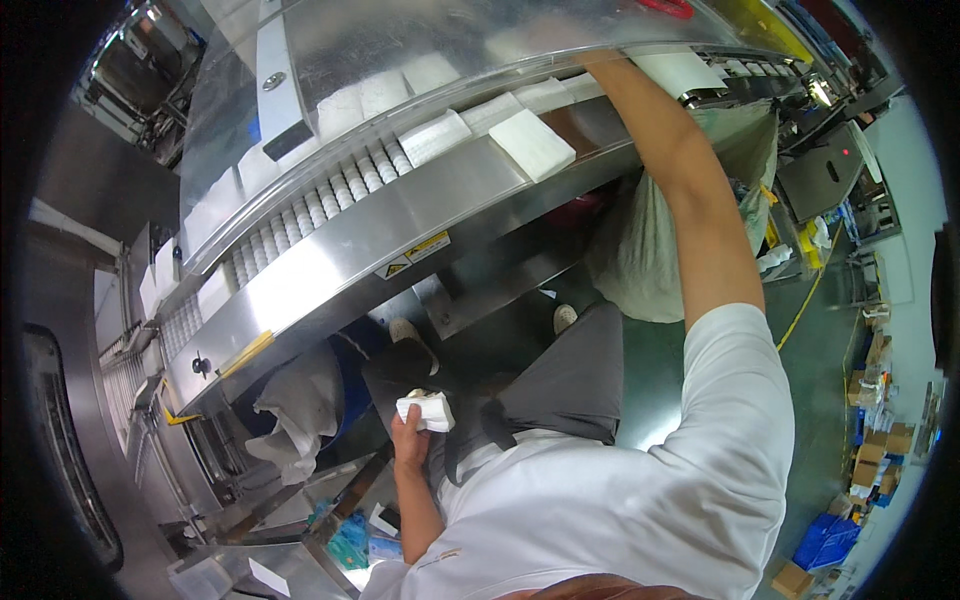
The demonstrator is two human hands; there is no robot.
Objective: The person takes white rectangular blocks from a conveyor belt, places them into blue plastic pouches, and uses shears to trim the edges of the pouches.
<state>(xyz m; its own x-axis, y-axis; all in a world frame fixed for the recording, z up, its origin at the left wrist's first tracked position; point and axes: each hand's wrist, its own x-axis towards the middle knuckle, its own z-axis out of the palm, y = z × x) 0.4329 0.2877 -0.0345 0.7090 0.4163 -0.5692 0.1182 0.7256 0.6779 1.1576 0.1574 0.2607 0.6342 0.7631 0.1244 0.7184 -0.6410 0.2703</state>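
Note:
Low in front of my body, my left hand (pixel 408 436) is closed around a small stack of folded white sheets (pixel 427 411), with the thumb across it. My right arm stretches far forward and goes under the clear cover (pixel 330 60) of a conveyor. Behind that cover my right hand (pixel 548 42) is only a blur, so its fingers and anything in them cannot be made out. Nearest below it, white folded pads (pixel 490 112) lie in a row on the rollers (pixel 320 203). One square white pad (pixel 532 145) rests on the metal front rail (pixel 300 262).
A large pale sack (pixel 640 250) hangs beside my right arm. Under the conveyor at left stands a blue bin (pixel 352 372) with a whitish bag (pixel 300 405) over it. Cardboard boxes (pixel 870 455) and a blue crate (pixel 828 540) line the right wall.

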